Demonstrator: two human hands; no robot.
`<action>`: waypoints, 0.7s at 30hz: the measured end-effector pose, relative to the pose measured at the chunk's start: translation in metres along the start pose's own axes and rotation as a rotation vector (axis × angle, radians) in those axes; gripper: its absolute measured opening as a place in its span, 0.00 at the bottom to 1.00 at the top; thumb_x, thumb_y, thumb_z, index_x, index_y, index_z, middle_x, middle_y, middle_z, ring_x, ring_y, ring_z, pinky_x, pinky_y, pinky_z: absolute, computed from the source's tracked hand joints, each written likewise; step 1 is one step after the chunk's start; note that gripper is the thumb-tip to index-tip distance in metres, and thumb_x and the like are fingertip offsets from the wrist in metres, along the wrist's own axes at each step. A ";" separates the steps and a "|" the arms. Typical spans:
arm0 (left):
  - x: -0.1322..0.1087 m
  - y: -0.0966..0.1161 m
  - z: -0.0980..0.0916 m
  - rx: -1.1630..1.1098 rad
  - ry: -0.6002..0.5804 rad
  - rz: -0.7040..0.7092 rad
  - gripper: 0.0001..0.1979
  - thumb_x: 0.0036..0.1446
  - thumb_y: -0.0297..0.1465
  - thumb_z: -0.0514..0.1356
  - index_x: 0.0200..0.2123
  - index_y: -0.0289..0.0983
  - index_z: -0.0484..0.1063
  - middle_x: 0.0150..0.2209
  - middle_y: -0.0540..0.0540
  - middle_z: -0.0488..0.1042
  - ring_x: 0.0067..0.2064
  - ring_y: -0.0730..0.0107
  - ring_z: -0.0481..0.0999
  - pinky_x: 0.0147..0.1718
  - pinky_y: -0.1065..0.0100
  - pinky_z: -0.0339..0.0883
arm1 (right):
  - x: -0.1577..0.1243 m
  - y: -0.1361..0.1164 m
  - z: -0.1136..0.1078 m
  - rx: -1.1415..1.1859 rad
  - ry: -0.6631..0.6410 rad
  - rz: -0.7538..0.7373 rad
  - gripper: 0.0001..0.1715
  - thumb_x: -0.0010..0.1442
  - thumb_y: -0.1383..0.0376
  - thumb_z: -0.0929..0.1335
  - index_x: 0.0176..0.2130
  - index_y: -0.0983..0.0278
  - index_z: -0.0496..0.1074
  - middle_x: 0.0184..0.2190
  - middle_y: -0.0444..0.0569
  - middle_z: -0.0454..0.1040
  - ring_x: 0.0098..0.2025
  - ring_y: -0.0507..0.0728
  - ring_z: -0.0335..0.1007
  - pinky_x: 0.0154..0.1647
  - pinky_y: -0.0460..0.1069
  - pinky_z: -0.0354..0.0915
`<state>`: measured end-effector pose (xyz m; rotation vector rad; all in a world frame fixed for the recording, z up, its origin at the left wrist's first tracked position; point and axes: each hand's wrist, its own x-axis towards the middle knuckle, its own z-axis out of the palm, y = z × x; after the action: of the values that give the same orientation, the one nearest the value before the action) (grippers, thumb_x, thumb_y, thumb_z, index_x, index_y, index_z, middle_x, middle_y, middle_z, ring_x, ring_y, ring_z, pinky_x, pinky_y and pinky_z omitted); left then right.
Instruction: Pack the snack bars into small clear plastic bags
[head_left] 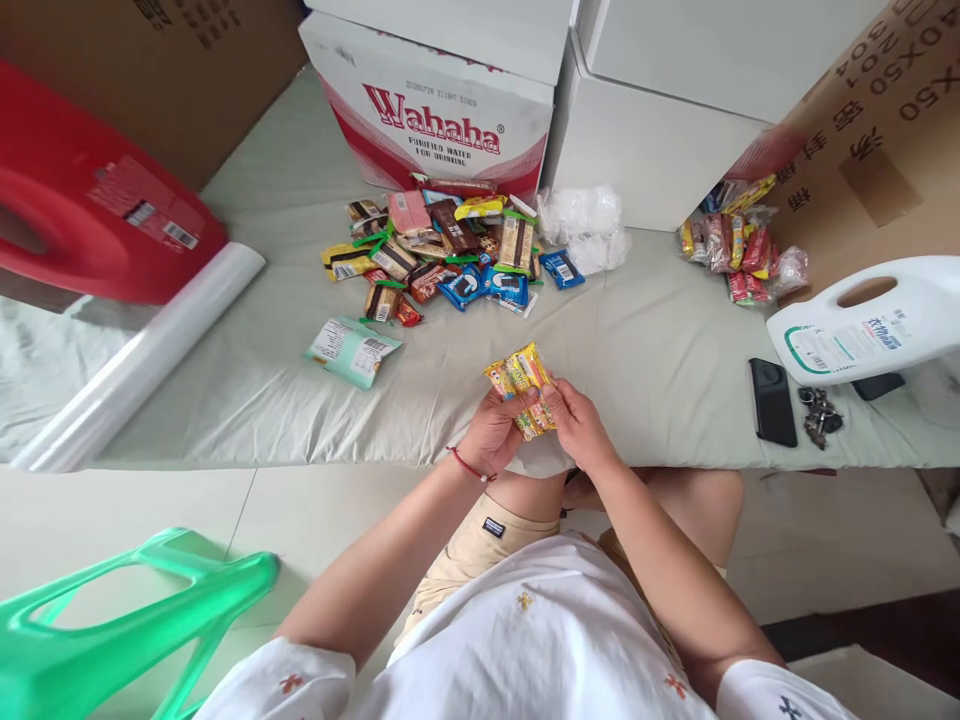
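Observation:
A yellow printed snack packet [527,380] is held between my two hands over the near edge of the sheet-covered surface. My left hand [491,432], with a red cord bracelet at the wrist, grips its left side, thumb across the front. On the other side, my right hand [577,420] pinches the packet's right edge. Beyond them lies a heap of wrapped snacks [454,235] in brown, blue, yellow and red wrappers. A mint-green pouch [354,352] rests apart from the heap, nearer to me on the left.
Behind the heap stand a Wahaha water carton [442,120] and crumpled clear plastic [589,225]. Rightward are small red and yellow packets [739,245], a white detergent bottle [870,320], a phone [772,402] and keys [821,416]. Leftward are a red jug [97,190], a plastic roll [142,360] and a green stool [150,620].

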<state>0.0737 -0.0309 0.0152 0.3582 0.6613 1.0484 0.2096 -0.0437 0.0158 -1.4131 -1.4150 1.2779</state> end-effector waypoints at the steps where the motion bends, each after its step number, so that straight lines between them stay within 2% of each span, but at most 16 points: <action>1: 0.001 -0.001 0.001 -0.002 0.011 0.001 0.25 0.44 0.34 0.77 0.46 0.35 0.78 0.44 0.42 0.83 0.50 0.51 0.82 0.49 0.56 0.77 | -0.003 0.003 0.001 0.043 -0.009 0.010 0.24 0.68 0.43 0.64 0.45 0.59 0.72 0.38 0.47 0.77 0.40 0.58 0.74 0.42 0.51 0.71; 3: 0.002 0.000 0.001 0.005 0.034 0.009 0.23 0.44 0.34 0.77 0.44 0.35 0.79 0.42 0.42 0.83 0.47 0.54 0.83 0.44 0.59 0.78 | -0.007 0.006 0.001 0.096 -0.026 0.008 0.25 0.66 0.44 0.67 0.51 0.59 0.71 0.42 0.47 0.78 0.44 0.58 0.74 0.47 0.52 0.72; 5: 0.003 0.001 0.000 0.016 0.043 -0.008 0.21 0.42 0.32 0.77 0.41 0.33 0.79 0.38 0.43 0.83 0.41 0.57 0.83 0.37 0.62 0.78 | -0.010 0.008 -0.002 0.083 -0.016 0.006 0.25 0.64 0.45 0.69 0.51 0.59 0.71 0.42 0.47 0.77 0.43 0.58 0.74 0.46 0.52 0.73; 9: 0.005 0.004 0.000 0.055 -0.023 -0.125 0.20 0.44 0.32 0.74 0.41 0.32 0.79 0.36 0.42 0.82 0.29 0.64 0.79 0.21 0.67 0.70 | -0.011 0.009 -0.004 0.087 -0.068 0.111 0.27 0.64 0.43 0.68 0.52 0.58 0.69 0.38 0.46 0.77 0.35 0.57 0.76 0.32 0.51 0.76; 11: 0.003 0.003 0.000 0.077 -0.046 -0.166 0.20 0.46 0.34 0.73 0.42 0.32 0.78 0.36 0.41 0.82 0.27 0.64 0.78 0.20 0.67 0.69 | -0.013 0.006 -0.005 0.079 -0.103 0.179 0.28 0.63 0.42 0.68 0.52 0.58 0.69 0.33 0.45 0.77 0.30 0.57 0.76 0.26 0.50 0.75; 13: 0.000 0.003 -0.001 0.116 -0.043 -0.168 0.20 0.48 0.36 0.73 0.42 0.33 0.76 0.37 0.41 0.81 0.31 0.62 0.80 0.24 0.65 0.72 | -0.019 0.002 -0.007 0.050 -0.109 0.240 0.27 0.62 0.41 0.68 0.46 0.59 0.70 0.26 0.42 0.75 0.23 0.54 0.73 0.20 0.48 0.71; 15: -0.005 0.004 -0.005 0.188 -0.018 -0.092 0.21 0.51 0.38 0.72 0.45 0.35 0.73 0.40 0.42 0.81 0.38 0.60 0.82 0.32 0.63 0.75 | -0.026 -0.001 -0.013 0.052 -0.079 0.305 0.27 0.60 0.40 0.70 0.39 0.60 0.70 0.20 0.39 0.71 0.17 0.51 0.66 0.15 0.45 0.64; 17: -0.013 0.009 -0.014 0.322 0.036 0.060 0.24 0.55 0.39 0.70 0.51 0.38 0.68 0.45 0.42 0.80 0.45 0.61 0.81 0.41 0.63 0.75 | -0.033 -0.002 -0.028 0.096 0.016 0.369 0.29 0.56 0.38 0.72 0.35 0.60 0.70 0.18 0.38 0.69 0.15 0.49 0.60 0.12 0.43 0.57; 19: -0.024 0.019 -0.028 0.542 0.127 0.246 0.26 0.59 0.38 0.68 0.56 0.41 0.64 0.49 0.42 0.78 0.50 0.62 0.79 0.46 0.63 0.74 | -0.036 0.001 -0.053 0.150 0.173 0.433 0.31 0.52 0.37 0.73 0.35 0.61 0.71 0.16 0.37 0.68 0.13 0.47 0.56 0.10 0.42 0.51; 21: -0.038 0.030 -0.048 0.799 0.259 0.453 0.23 0.61 0.37 0.65 0.56 0.41 0.64 0.51 0.41 0.75 0.53 0.61 0.77 0.49 0.61 0.73 | -0.028 0.004 -0.088 0.167 0.352 0.484 0.33 0.48 0.37 0.75 0.35 0.62 0.71 0.16 0.38 0.68 0.12 0.46 0.54 0.08 0.42 0.47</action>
<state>0.0093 -0.0518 0.0087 1.1170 1.2688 1.2339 0.2986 -0.0595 0.0355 -1.8211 -0.7379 1.3146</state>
